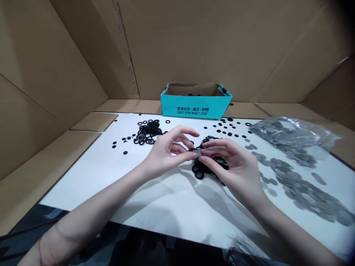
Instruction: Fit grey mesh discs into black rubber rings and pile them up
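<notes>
Over the middle of the white table, both hands meet at one small grey disc [198,152] with a dark rim, apparently set in a black ring. My left hand [173,147] pinches its left side between thumb and a finger, the other fingers loosely curled. From the right, my right hand [231,162] has its thumb and fingertips closed on the other edge. Beneath the right fingers lies a pile of black rings [199,174], partly hidden by that hand. To its right, grey discs [302,184] spread in a long loose heap.
A turquoise box [194,106] with black pieces inside stands at the back. Another heap of black rings [149,129] lies left, with small black discs [125,152] around it. A clear plastic bag [288,133] of grey discs sits right. Cardboard walls [222,44] surround the white table [91,181].
</notes>
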Action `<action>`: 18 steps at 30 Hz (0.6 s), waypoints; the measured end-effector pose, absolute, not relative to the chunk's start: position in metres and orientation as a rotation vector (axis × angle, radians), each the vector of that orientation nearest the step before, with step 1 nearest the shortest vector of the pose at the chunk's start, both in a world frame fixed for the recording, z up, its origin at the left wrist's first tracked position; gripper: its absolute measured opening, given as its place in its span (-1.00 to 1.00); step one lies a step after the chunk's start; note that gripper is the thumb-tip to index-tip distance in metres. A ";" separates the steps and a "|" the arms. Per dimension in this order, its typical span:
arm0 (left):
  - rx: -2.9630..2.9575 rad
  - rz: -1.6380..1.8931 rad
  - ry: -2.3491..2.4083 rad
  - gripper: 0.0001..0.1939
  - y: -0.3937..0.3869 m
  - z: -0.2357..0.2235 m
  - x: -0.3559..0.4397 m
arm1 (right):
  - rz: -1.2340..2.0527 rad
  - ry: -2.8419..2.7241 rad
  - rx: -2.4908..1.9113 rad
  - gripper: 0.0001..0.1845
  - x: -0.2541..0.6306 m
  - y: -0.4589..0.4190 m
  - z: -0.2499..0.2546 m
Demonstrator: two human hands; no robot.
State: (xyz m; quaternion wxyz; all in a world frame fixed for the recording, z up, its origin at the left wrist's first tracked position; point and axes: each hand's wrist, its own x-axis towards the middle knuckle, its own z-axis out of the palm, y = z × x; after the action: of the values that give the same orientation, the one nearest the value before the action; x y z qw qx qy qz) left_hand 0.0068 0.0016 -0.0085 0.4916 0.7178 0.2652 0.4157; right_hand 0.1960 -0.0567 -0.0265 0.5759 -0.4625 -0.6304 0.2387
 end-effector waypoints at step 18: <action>1.735 0.884 0.634 -0.62 0.001 -0.001 0.008 | 0.515 -1.477 -1.069 -0.78 0.195 -0.056 -0.027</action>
State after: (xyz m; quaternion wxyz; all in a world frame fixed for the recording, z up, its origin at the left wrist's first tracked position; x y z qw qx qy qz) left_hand 0.0078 0.0005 -0.0009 0.5201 0.7235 0.2644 0.3689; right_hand 0.1952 -0.0560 -0.0267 0.5840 -0.4580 -0.6327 0.2208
